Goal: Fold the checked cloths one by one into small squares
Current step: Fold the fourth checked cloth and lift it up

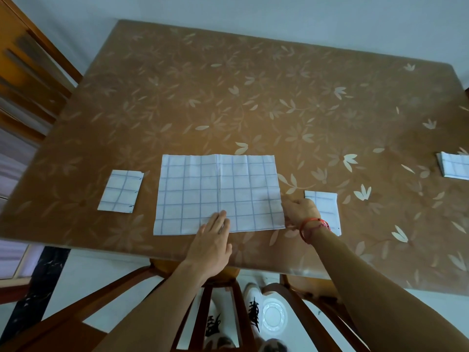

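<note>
Item 1. Open checked cloth (218, 194): a white rectangle with a thin blue grid. It is lying flat near the front edge of the table (228, 97), with a vertical crease running down its middle.

Item 2. Left hand (213, 235): it is resting palm down with straight fingers on the cloth's near edge, about at the crease. It is pinning the cloth and gripping nothing.

Item 3. Right hand (300, 209), wearing a red cord bracelet (314, 224): it is curling its fingers at the cloth's right edge, low on that side. It seems to be pinching the edge, though the fingertips are hiding behind the knuckles.

Item 4. Folded square at left (120, 191): it is lying just beside the open cloth, apart from it.

Item 5. Folded square at right (327, 207): it is sitting partly behind the right hand and wrist.

Item 6. Stack of folded cloths (454, 166): it is lying well apart at the table's right edge, cut off by the frame.

Handling note. The open cloth is looking thin, light and limp. It is likely to drape and slide on the smooth table cover unless one hand is anchoring it. The best hold is a pinch at a corner or along the right edge. That edge would then carry over to meet the left edge, with the existing crease serving as the hinge line.
</note>
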Available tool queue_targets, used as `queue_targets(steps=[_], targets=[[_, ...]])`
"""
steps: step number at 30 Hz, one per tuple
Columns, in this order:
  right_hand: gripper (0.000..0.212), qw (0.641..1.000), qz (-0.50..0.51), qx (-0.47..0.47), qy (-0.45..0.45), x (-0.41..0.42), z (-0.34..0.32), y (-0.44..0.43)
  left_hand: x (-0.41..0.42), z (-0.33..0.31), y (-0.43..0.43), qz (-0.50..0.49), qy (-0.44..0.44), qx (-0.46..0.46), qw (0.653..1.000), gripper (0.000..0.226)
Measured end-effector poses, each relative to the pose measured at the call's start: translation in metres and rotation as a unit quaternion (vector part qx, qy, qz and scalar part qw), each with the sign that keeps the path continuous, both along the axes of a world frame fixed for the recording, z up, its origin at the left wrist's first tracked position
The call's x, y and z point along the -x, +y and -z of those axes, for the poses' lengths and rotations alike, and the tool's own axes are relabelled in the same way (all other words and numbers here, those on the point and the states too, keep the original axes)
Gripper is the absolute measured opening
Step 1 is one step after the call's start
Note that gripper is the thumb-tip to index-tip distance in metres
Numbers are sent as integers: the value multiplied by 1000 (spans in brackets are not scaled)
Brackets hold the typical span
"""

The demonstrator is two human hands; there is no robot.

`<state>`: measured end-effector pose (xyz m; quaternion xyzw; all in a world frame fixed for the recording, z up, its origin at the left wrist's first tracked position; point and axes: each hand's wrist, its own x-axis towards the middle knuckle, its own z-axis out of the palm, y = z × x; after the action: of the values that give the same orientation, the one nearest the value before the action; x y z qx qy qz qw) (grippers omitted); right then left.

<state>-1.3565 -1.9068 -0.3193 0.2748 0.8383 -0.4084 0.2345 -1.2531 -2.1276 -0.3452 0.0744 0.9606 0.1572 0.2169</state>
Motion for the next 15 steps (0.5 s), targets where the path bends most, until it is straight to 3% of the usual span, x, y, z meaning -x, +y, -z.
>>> queue_targets(steps=[15], targets=[[22,997,33,62,-15,21,10,-5,0,4,1,-20,19,-20,999,62]])
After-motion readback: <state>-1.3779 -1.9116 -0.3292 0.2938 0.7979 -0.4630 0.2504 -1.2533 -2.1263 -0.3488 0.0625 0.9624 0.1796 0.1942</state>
